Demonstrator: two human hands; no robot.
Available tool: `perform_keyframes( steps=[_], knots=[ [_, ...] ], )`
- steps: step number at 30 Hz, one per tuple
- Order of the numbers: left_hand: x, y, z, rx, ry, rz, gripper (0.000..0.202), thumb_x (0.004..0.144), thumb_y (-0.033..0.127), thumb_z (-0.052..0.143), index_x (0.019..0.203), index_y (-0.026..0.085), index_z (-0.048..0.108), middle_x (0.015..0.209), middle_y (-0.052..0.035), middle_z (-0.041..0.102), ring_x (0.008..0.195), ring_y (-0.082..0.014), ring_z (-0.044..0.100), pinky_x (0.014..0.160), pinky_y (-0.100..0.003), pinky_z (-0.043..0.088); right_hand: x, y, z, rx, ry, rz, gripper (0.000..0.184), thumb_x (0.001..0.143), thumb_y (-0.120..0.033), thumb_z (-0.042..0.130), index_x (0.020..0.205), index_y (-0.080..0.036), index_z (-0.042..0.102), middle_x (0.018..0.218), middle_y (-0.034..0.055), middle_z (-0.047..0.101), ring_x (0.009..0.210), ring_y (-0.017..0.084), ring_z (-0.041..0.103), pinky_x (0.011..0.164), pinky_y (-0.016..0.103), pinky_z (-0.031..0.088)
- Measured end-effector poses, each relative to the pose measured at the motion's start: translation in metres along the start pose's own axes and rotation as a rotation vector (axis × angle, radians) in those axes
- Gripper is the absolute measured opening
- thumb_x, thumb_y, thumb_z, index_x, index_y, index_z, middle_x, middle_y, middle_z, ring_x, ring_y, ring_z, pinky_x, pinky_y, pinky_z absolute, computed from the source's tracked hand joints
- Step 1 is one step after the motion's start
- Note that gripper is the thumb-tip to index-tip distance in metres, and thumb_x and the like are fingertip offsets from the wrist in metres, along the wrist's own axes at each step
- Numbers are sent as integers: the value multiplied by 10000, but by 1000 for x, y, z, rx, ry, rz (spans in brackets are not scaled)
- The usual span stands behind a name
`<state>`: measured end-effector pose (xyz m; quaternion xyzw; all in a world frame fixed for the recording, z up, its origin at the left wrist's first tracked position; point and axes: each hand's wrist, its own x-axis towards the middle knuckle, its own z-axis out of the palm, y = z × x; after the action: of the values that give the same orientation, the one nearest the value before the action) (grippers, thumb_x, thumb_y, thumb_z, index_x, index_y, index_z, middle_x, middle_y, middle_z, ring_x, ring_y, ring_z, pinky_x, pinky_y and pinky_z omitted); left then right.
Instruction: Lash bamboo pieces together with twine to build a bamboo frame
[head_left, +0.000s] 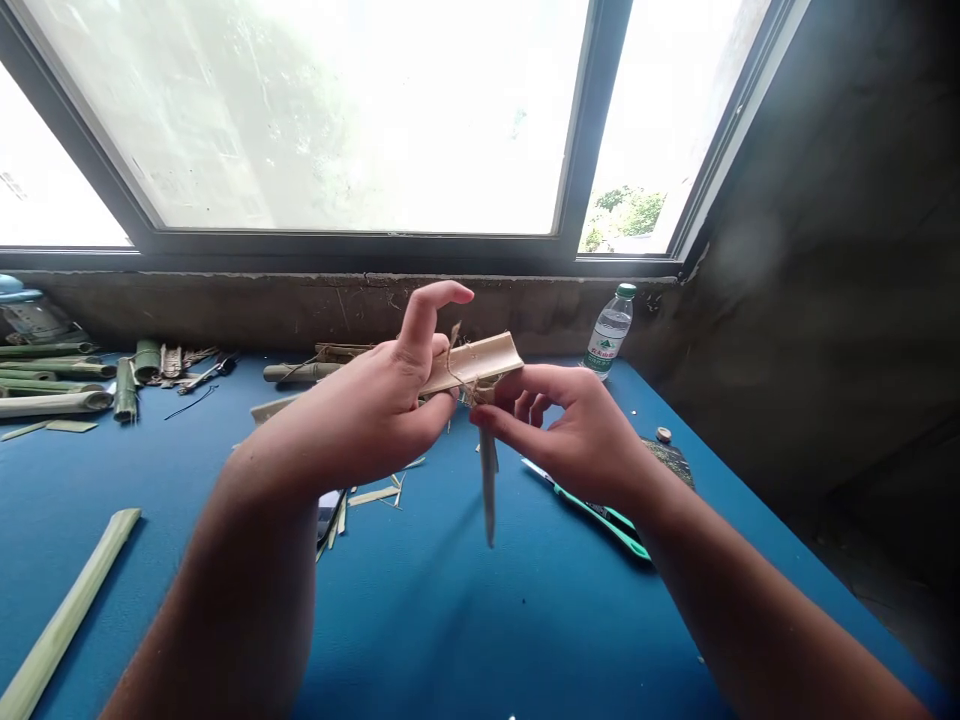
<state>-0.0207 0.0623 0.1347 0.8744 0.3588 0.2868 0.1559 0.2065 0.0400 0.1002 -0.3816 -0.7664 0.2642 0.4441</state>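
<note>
A split bamboo piece [480,362], pale hollow side up, is held above the table between my two hands. My left hand [397,385] grips it with the thumb below and the index finger raised and bent. Brown twine [471,388] is wound around the bamboo where my hands meet. Below it hangs a narrow bamboo strip [489,490], pointing down. With thumb and index finger, my right hand [555,415] pinches the tied joint near the strip's top; the exact contact is partly hidden by the fingertips.
On the blue table [420,620], a green-handled knife [600,515] lies under my right forearm. A water bottle [609,332] stands at the back right near a bottle cap [663,434]. Bamboo pieces [56,375] are piled back left; a long bamboo piece [71,610] lies front left.
</note>
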Motion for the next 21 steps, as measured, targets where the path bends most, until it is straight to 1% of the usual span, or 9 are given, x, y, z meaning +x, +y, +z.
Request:
perform_keyframes(
  steps=[5,7,9,11,13,16,18,19,21],
  knots=[
    [0,4,-2,73,21,-5,790,976,175,590,1626,337,171,846,38,581,599,-134,551,554,-264,452,-2,-8,-4,11,25,74,318,921,-457,868,861,-161,768,740,-5,694,629,130,529,554,292,425],
    [0,6,-2,87,37,3,783,970,184,591,1613,340,172,814,53,539,566,-125,500,506,-254,411,-1,-6,-6,29,17,70,307,903,-449,889,860,-165,780,762,0,720,650,136,566,570,291,446],
    [0,5,-2,69,29,2,773,968,201,597,1606,340,185,829,47,550,569,-123,499,496,-250,408,1,-3,-8,28,-7,56,279,904,-438,892,874,-175,804,813,7,761,710,151,630,622,292,488],
    [1,1,-3,32,11,-25,723,974,244,613,1580,334,229,897,19,617,631,-139,573,538,-249,458,2,0,-14,-48,-47,67,263,900,-456,892,938,-201,835,895,12,799,805,177,691,680,300,524],
    [2,-6,-6,41,1,-98,635,976,303,630,1520,315,303,963,-12,676,721,-174,655,596,-264,504,0,-1,-22,-207,-77,112,302,873,-508,902,1013,-244,853,955,11,814,868,206,715,689,316,534],
    [5,-17,-11,216,-23,-267,416,952,342,617,1333,267,468,943,-34,701,718,-205,668,587,-288,480,-9,-11,-37,-366,-118,160,275,903,-539,861,999,-282,865,935,15,812,834,219,717,641,333,526],
    [7,-22,-14,373,-42,-333,269,917,301,589,1178,244,553,947,-55,713,728,-223,668,591,-311,458,-15,-21,-45,-301,-104,133,223,955,-490,821,938,-272,865,869,20,802,774,205,709,614,326,525],
    [7,-23,-15,436,-37,-341,257,899,275,579,1153,239,575,975,-69,725,764,-239,680,614,-324,464,-17,-26,-47,-250,-76,109,206,957,-461,828,916,-262,864,829,22,792,736,196,698,593,320,522],
    [8,-23,-16,515,-7,-336,381,871,245,577,1251,239,573,1049,-92,739,835,-267,701,664,-342,484,-19,-31,-50,-173,-4,64,168,922,-408,878,891,-243,862,766,24,772,666,180,668,544,306,505]
  ],
)
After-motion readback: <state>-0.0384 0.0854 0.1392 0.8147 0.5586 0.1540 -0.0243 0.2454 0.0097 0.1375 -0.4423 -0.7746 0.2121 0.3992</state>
